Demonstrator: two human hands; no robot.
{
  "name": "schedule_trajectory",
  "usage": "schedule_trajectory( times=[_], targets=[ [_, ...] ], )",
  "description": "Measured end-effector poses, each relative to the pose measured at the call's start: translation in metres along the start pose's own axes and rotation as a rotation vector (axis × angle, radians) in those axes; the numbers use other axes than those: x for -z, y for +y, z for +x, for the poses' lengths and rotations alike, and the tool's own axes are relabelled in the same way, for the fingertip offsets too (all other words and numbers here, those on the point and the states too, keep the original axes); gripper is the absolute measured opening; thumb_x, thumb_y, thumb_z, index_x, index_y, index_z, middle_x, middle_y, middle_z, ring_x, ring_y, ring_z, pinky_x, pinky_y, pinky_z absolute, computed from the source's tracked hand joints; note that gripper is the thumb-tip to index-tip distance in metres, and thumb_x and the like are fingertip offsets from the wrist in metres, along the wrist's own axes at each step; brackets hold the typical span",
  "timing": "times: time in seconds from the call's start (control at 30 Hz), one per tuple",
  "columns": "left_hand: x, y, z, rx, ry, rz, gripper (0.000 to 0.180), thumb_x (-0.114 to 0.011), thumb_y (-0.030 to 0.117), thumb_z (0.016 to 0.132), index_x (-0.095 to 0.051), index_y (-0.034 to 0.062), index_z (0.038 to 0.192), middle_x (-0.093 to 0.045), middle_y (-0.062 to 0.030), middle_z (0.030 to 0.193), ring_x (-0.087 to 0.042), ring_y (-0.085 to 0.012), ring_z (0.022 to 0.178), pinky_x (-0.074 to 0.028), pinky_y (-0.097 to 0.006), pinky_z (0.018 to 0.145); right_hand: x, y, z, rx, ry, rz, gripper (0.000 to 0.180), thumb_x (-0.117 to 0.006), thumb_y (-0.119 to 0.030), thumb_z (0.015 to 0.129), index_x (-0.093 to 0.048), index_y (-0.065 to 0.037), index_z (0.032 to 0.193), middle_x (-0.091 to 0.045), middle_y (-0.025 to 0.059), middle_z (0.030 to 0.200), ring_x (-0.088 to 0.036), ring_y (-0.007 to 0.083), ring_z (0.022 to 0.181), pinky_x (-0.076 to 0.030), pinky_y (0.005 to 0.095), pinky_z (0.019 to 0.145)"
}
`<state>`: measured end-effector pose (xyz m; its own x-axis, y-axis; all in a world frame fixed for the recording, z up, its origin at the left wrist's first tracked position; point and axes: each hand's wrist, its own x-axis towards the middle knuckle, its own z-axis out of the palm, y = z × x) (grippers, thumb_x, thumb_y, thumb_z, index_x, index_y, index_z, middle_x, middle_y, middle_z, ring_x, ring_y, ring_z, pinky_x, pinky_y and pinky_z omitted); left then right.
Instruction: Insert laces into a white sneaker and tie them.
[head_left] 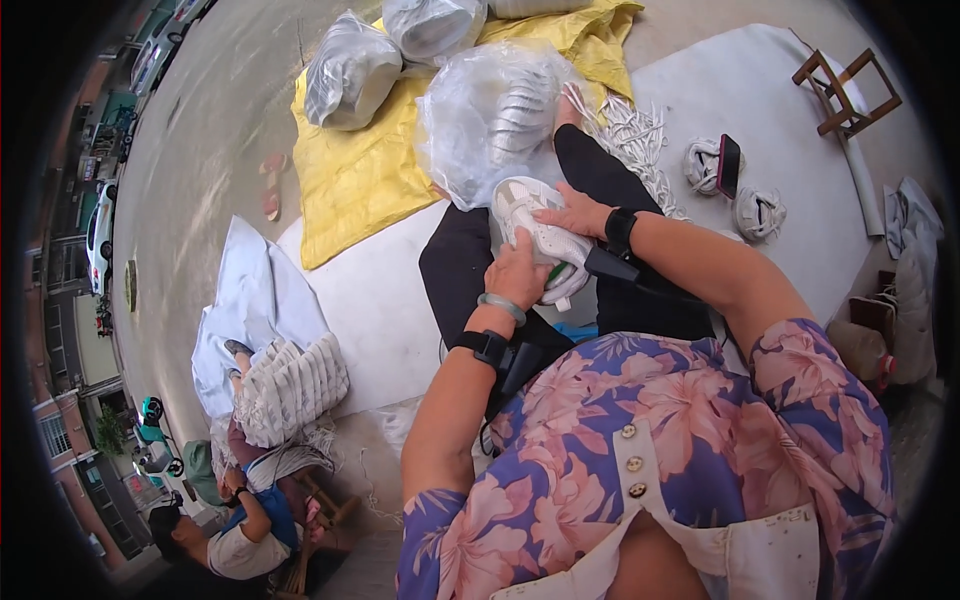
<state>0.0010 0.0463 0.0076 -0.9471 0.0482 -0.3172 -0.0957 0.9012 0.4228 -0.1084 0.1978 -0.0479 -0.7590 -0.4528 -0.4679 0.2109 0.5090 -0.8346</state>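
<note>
White shoe (558, 243) just near of the clear plastic bag (458, 125), left hand (516, 268) and right hand (580, 213) clasping it from either side; likely light, soft-topped, firmer underneath, best held low along its flanks.

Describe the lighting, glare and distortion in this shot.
In the head view, the frame's corners fall to black and the buildings at far left look tipped over; in the head view, bright highlights streak the clear plastic bag; in the head view, light seems soft, with no crisp shadow on the white shoe.
</note>
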Motion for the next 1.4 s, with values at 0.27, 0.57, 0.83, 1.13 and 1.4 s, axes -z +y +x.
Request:
schedule_trajectory(
  times=[0.27,0.57,0.83,1.13,1.4],
  targets=[
    [-0.003,-0.009,0.019,-0.098,-0.018,0.090,0.065,-0.061,0.033,0.074,-0.031,0.0024,0.123,-0.058,-0.0239,0.091,-0.057,-0.0405,0.082,-0.046,-0.048,0.068,0.103,-0.017,-0.061,0.025,-0.195,0.351,0.043,-0.052,-0.038,0.086,-0.053,-0.002,0.110,-0.060,0.0062,0.093,-0.059,0.0119,0.084,-0.045,0.0237,0.071],
    [0.000,-0.023,0.042,-0.100,-0.180,-0.079,0.063,-0.062,0.027,0.076,-0.034,0.0076,0.129,-0.059,-0.0208,0.104,-0.057,-0.0353,0.098,-0.045,-0.038,0.081,0.266,0.249,-0.308,-0.419,0.805,0.876,0.026,-0.050,-0.031,0.088,-0.054,-0.009,0.102,-0.060,0.0008,0.084,-0.058,0.0092,0.069,-0.052,0.0293,0.065],
    [0.008,-0.016,0.023,0.001,-0.101,-0.016,0.066,-0.061,0.024,0.077,-0.028,0.0078,0.132,-0.057,-0.0229,0.107,-0.055,-0.0365,0.101,-0.044,-0.038,0.083,0.157,0.406,-0.285,-0.764,0.846,0.770,0.058,-0.056,-0.049,0.080,-0.052,-0.002,0.114,-0.056,0.0101,0.106,-0.055,0.0208,0.094,-0.044,0.0326,0.081],
    [0.020,-0.002,0.012,0.064,-0.107,0.101,0.064,-0.059,0.016,0.079,-0.026,0.0036,0.133,-0.055,-0.0247,0.110,-0.055,-0.0341,0.103,-0.044,-0.036,0.084,0.118,0.446,-0.242,-0.692,0.846,1.048,0.057,-0.051,-0.056,0.079,-0.059,-0.004,0.100,-0.060,0.0081,0.090,-0.055,0.0163,0.079,-0.044,0.0305,0.068],
    [0.021,0.004,0.011,0.067,-0.133,0.079,0.061,-0.058,0.014,0.080,-0.026,0.0038,0.132,-0.055,-0.0238,0.109,-0.054,-0.0350,0.103,-0.042,-0.036,0.086,0.105,0.418,-0.198,-0.683,0.565,0.942,0.087,-0.061,-0.062,0.067,-0.044,0.005,0.120,-0.051,0.0177,0.117,-0.052,0.0258,0.103,-0.043,0.0327,0.083]
  ],
)
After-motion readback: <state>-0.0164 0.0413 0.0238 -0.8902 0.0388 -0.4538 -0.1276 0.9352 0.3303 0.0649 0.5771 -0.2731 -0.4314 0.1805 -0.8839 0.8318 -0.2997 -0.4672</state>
